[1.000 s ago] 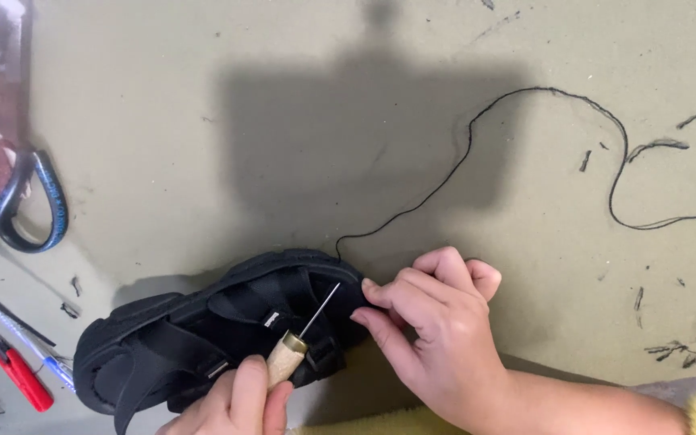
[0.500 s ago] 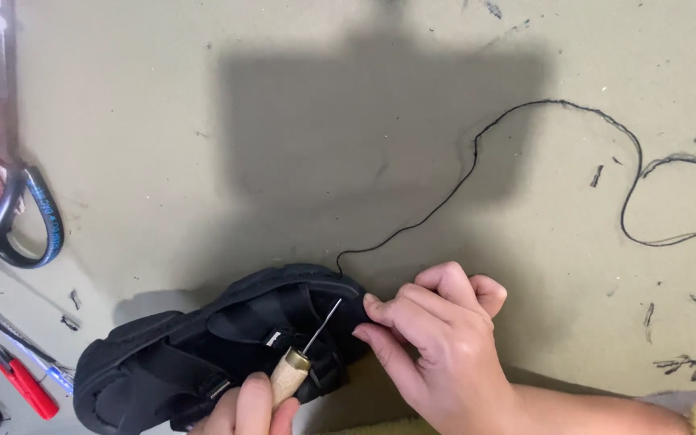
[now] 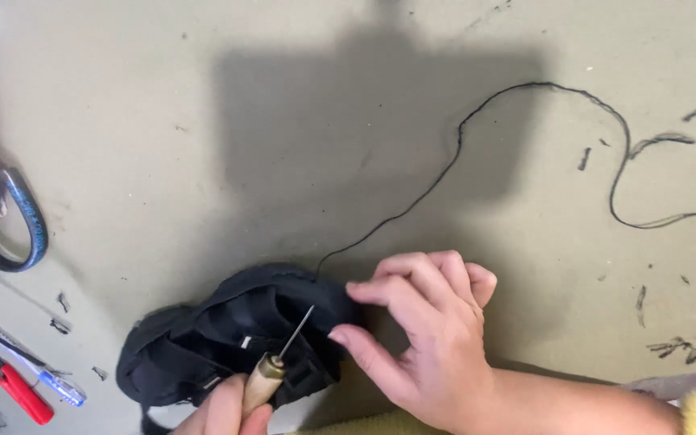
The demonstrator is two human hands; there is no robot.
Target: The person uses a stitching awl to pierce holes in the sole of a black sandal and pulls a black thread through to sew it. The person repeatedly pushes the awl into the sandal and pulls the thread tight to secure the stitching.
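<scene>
Taking the black sandal (image 3: 227, 346) as my landmark, and reading from the left: far to its left, at the edge of the desk (image 3: 163, 121), lie a blue-and-black loop (image 3: 18, 225), a red-handled tool (image 3: 16, 391) and a blue pen (image 3: 58, 388). No box, tray or other container is in view.

The sandal itself lies low on the desk, straps up. I judge it light and soft, with a rubbery sole that flexes, so it is best held at the sole's edge, not by the loose straps.

Just below it my left hand (image 3: 231, 411) is closed around the wooden handle of an awl (image 3: 271, 374), whose thin needle points up over the straps.

At the sandal's right end my right hand (image 3: 420, 334) pinches the rim with thumb and fingers. From there a black thread (image 3: 461, 129) runs up and right across the desk, limp and easily tangled.
</scene>
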